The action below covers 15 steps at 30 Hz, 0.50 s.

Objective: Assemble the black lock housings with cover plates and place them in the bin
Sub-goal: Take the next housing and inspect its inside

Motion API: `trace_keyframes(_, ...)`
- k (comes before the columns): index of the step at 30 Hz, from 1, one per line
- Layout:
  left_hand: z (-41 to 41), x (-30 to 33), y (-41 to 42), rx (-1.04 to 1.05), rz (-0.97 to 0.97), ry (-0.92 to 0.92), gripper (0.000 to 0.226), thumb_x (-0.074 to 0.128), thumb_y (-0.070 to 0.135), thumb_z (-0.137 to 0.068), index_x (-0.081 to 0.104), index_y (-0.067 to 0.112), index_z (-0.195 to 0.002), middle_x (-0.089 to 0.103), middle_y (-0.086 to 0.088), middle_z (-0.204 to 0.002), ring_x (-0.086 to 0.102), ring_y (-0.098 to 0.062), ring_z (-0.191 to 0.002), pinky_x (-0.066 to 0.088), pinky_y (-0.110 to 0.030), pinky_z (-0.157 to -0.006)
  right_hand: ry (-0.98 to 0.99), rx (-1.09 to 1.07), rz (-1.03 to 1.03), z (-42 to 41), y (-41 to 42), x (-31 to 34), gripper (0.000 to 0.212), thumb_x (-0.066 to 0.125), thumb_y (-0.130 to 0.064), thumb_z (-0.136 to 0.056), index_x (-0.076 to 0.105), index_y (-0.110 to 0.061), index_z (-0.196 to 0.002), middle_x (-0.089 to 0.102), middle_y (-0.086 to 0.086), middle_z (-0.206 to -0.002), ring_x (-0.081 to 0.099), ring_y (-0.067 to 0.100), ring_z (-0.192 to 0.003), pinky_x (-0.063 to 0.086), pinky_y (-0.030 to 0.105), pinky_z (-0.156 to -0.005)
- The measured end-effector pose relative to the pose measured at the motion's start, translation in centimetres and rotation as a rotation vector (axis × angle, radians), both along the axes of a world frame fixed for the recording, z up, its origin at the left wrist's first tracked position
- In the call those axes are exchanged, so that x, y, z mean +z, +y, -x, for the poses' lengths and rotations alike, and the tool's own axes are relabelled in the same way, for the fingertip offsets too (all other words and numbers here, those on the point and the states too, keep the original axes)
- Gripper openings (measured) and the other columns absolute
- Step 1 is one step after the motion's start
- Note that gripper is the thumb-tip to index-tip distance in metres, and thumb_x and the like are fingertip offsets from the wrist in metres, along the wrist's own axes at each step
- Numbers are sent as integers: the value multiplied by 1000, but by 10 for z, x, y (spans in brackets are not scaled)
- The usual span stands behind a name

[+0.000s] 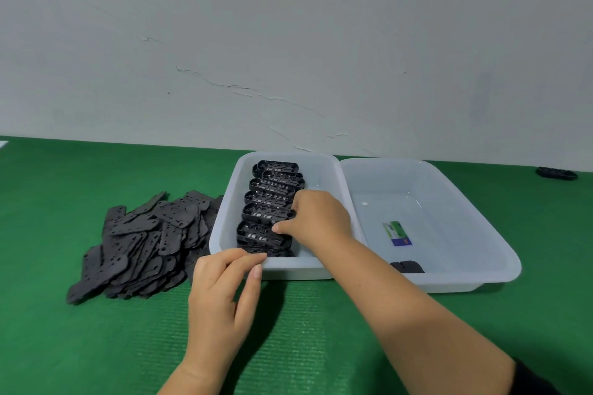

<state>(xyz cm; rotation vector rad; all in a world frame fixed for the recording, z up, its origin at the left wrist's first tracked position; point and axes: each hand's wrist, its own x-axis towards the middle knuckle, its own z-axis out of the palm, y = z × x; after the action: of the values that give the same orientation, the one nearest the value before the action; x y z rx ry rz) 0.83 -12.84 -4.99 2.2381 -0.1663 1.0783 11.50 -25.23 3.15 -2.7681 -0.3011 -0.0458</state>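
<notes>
The left hand [221,285] rests at the near rim of the left bin [224,221], with its fingers curled and the fingertips on the rim; it seems to hold nothing, but I cannot tell this for sure. The right hand [316,218] reaches into this bin and its fingers and thumb grip the right end of a housing [261,213] in the row. The housings [272,189] stand in one row from the near wall to the far wall of the bin, each leaning on the next. To the left of the bin, a pile of cover plates [144,240] lies on the green surface [96,346], touching the bin wall. The right bin [481,234] stands just beside the left bin; it holds a small card [397,233] and one black part [407,267] at its near wall. Far right, near the wall [288,42], another black part [556,173] lies on the surface.
</notes>
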Motion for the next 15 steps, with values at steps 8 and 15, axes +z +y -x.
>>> trace_keyframes(8,9,31,11,-100,239,130,70,64,62,-66,47,33,-128,50,23,-122,39,-5,-114,39,-36,-92,-299,327,-170,57,-61,13,40,73,-53,-65,62,-29,-95,47,-25,-83,41,-3,-79,28,8,-64)
trace_keyframes(15,15,50,6,-326,83,149,79,69,58,-64,42,37,-135,56,24,-120,42,-3,-114,30,-5,-93,-435,336,-170,91,-83,12,38,69,-51,-62,66,-24,-88,61,-17,-82,51,6,-76,36,12,-66)
